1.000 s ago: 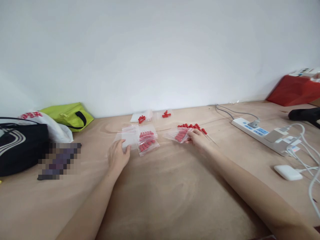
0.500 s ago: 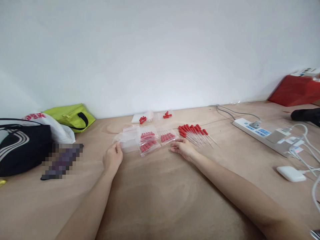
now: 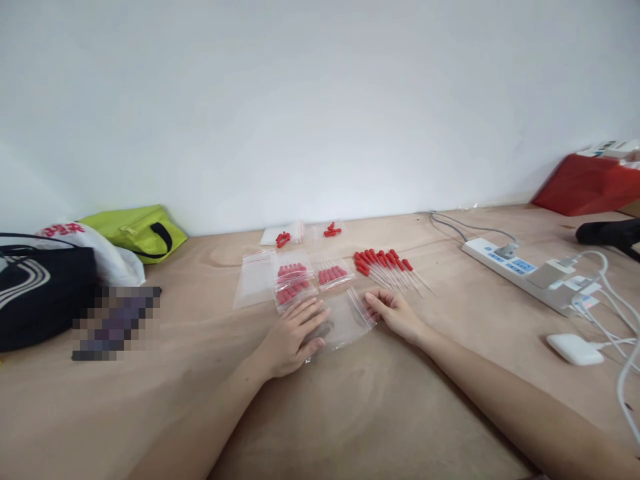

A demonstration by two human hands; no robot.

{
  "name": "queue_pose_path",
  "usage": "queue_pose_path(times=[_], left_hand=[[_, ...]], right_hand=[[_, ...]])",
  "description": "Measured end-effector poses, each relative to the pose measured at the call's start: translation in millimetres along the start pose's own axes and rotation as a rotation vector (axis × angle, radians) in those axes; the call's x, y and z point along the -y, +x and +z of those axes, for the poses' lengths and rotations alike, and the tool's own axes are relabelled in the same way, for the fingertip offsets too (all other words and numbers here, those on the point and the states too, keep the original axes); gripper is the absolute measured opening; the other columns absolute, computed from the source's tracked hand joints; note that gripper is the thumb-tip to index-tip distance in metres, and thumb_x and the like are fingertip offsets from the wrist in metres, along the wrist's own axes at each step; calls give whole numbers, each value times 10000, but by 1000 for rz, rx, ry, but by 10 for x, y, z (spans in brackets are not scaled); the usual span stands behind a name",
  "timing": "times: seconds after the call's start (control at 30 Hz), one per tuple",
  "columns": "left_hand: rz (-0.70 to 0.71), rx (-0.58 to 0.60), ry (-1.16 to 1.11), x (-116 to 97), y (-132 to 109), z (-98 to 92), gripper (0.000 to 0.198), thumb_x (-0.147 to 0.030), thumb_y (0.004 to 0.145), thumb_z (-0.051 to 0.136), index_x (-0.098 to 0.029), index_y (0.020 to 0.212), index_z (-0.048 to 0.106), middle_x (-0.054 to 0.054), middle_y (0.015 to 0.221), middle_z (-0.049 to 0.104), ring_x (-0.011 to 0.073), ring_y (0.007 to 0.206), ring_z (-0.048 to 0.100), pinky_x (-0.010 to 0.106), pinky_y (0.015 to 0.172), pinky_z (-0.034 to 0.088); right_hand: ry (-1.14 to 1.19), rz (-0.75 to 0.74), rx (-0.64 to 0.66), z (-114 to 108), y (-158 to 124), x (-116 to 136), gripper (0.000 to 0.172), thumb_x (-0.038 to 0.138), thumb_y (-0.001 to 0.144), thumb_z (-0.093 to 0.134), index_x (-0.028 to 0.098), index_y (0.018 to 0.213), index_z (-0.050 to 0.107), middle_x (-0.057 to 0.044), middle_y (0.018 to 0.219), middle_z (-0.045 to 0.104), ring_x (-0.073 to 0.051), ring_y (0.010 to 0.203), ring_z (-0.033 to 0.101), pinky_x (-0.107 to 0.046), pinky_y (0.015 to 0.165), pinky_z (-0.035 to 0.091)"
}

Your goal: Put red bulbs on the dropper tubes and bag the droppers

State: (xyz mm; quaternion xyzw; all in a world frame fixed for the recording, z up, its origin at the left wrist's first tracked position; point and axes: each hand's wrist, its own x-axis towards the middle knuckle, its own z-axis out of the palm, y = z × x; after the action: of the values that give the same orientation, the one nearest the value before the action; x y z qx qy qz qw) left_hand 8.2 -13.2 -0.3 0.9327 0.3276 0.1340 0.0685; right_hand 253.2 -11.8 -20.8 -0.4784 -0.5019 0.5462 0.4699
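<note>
A clear zip bag (image 3: 345,323) lies in front of me with nothing visible inside. My right hand (image 3: 393,313) pinches its zip edge on the right. My left hand (image 3: 293,339) rests over its other end, fingers stretched out and spread. Just beyond are filled zip bags (image 3: 293,285) and another bag (image 3: 332,273), holding droppers with red bulbs. A flat, clear zip bag stack (image 3: 256,280) lies left of them. Past my right hand, loose red-bulbed droppers (image 3: 387,263) with thin pale stems lie fanned out.
Small red bulbs (image 3: 283,239) and more red bulbs (image 3: 332,230) sit on bags near the wall. A white power strip (image 3: 520,270) with cables and a white charger (image 3: 575,349) are at right. Black bag (image 3: 47,300), lime bag (image 3: 135,230) and pixelated object (image 3: 117,323) stand left.
My left hand has moved right, and an empty zip bag has come from the left stack to the front middle. My right hand has shifted slightly right and now grips the bag's zip edge.
</note>
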Motion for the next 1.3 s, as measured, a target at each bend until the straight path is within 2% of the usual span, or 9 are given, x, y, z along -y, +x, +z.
queue_pose_path(times=[0.17,0.3,0.43,0.5,0.67,0.87,1.0,1.17,1.3], left_hand=[[-88,108,-21,23,-17,7,477,-456,854,409,-267,1291,384,66,1381,334,248,1272,290,470,1029,256],[-110,138,-12,14,-11,12,485,-475,844,419,-284,1288,385,61,1389,319,245,1281,273,472,1033,240],[-112,149,-16,4,-4,11,483,-478,848,405,-274,1286,392,68,1391,312,249,1282,269,481,1032,237],[-113,152,-13,8,-3,13,486,-478,850,400,-264,1286,394,72,1392,308,249,1284,264,482,1035,229],[-102,131,-28,31,-3,35,474,-477,847,407,-265,1271,416,67,1383,328,252,1281,270,487,1034,231],[-113,134,-26,26,-3,42,475,-482,847,404,-267,1270,415,56,1385,328,236,1284,267,464,1044,223],[-121,151,-46,45,-8,13,477,-456,855,404,-243,1281,402,60,1395,306,223,1292,250,449,1051,216],[-150,134,-104,98,-21,-13,459,-421,865,403,-253,1292,379,29,1358,378,183,1262,319,410,1073,196],[-145,101,-101,109,-24,20,416,-405,870,397,-254,1256,430,24,1335,413,173,1250,342,402,1081,179]], right_hand=[[-77,23,11,-18,40,-96,339,468,614,638,168,757,570,34,574,553,-86,485,489,-235,494,423],[-233,-40,33,-33,28,-148,307,471,678,576,170,733,601,8,605,556,-105,523,491,-248,511,416],[-613,-331,80,-81,-45,-34,285,457,699,590,179,677,650,-57,814,568,-152,724,529,-287,652,441],[-752,-506,172,-120,-67,42,257,439,687,620,190,719,674,-78,886,572,-185,822,536,-326,740,440],[-837,-760,431,-207,-52,108,262,374,728,603,213,924,667,-87,984,628,-222,999,538,-388,880,413],[-897,-739,568,-174,-63,94,348,339,815,498,195,1119,586,-104,1135,585,-203,1080,515,-371,937,380],[-835,-679,572,-177,-60,116,299,311,848,449,267,1109,588,-68,1262,490,-188,1160,450,-361,962,353],[-785,-606,570,-261,-31,107,295,367,834,470,235,1038,637,-81,1353,379,-214,1237,351,-378,984,313],[-712,-565,533,-319,19,98,289,392,818,484,206,911,685,-80,1291,456,-202,1167,435,-329,914,380]])
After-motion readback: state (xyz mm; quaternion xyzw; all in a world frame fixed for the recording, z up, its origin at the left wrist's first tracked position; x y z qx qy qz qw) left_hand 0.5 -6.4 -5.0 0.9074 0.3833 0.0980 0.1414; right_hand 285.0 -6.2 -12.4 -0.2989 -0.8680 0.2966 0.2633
